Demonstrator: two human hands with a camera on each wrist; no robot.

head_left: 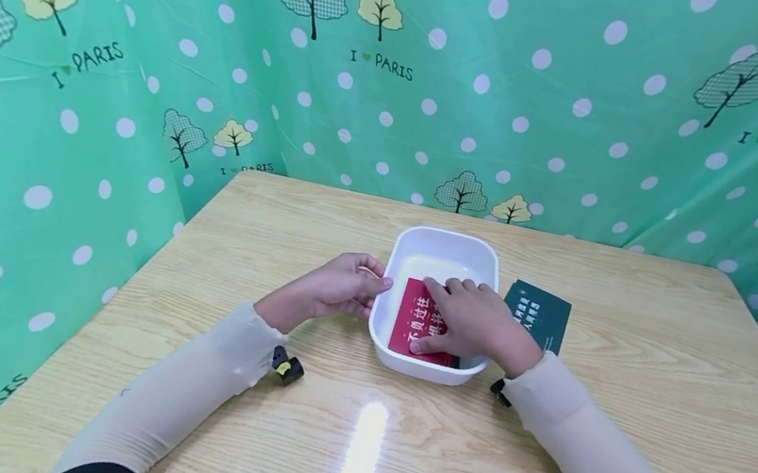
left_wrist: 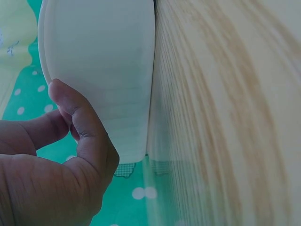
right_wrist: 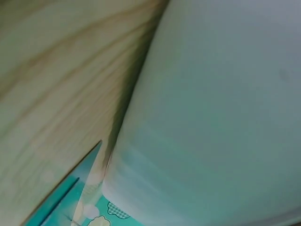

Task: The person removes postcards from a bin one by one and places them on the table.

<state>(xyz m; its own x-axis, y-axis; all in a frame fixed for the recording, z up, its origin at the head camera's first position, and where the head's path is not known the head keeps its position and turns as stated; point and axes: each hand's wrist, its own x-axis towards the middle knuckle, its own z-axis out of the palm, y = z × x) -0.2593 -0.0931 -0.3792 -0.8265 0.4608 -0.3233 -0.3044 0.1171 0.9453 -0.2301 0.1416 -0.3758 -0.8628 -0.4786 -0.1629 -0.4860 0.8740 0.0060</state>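
Note:
A white plastic basin [head_left: 424,370] stands on the wooden table. Inside it lies a red booklet [head_left: 413,319] with white Chinese characters, partly covered by my right hand [head_left: 474,321]. The thumb and a finger of that hand hold the booklet from opposite edges. A dark edge shows beside the booklet, under my palm. My left hand [head_left: 349,284] holds the basin's left rim, thumb at the top edge, other fingers outside; the left wrist view shows this hand [left_wrist: 70,155] against the basin's wall [left_wrist: 108,84]. In the right wrist view, the basin's wall [right_wrist: 202,117] hides the right hand.
A dark green booklet [head_left: 543,316] with white characters lies on the table right of the basin, partly behind my right wrist. Black wrist devices [head_left: 287,367] show at both sleeves. A green dotted curtain [head_left: 476,118] hangs behind and left of the table [head_left: 671,347].

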